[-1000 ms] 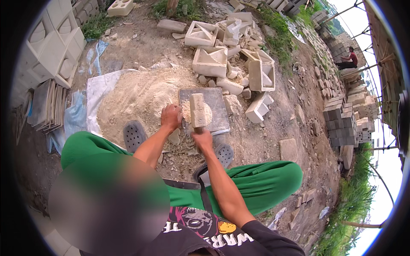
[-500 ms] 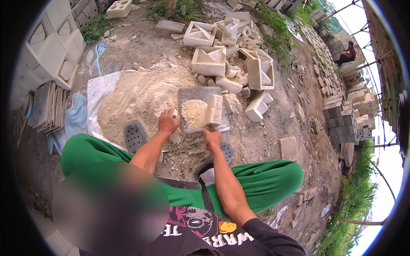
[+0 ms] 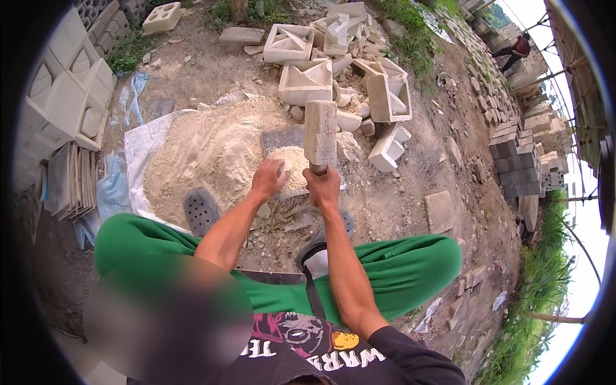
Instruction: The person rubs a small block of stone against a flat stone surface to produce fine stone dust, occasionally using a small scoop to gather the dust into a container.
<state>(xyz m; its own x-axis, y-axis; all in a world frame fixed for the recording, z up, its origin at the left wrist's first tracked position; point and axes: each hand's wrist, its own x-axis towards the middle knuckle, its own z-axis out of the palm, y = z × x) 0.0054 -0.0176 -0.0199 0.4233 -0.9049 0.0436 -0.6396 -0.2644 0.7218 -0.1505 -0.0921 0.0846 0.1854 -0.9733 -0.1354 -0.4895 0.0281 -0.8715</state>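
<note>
At frame centre, the right hand (image 3: 323,185) is closed round the handle of a mallet (image 3: 321,131) over the dark slab (image 3: 281,138); the left hand (image 3: 267,179) curls beside the crushed powder (image 3: 290,158), its hold unclear. A misaimed blow could catch it.

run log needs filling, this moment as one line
left hand: by powder; right hand: grips mallet; powder: on slab; broken blocks: beyond slab

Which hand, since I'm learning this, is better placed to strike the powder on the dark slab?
The right hand, probably: it holds the mallet by its handle; the left hand, beside the powder, has no mallet.
</note>
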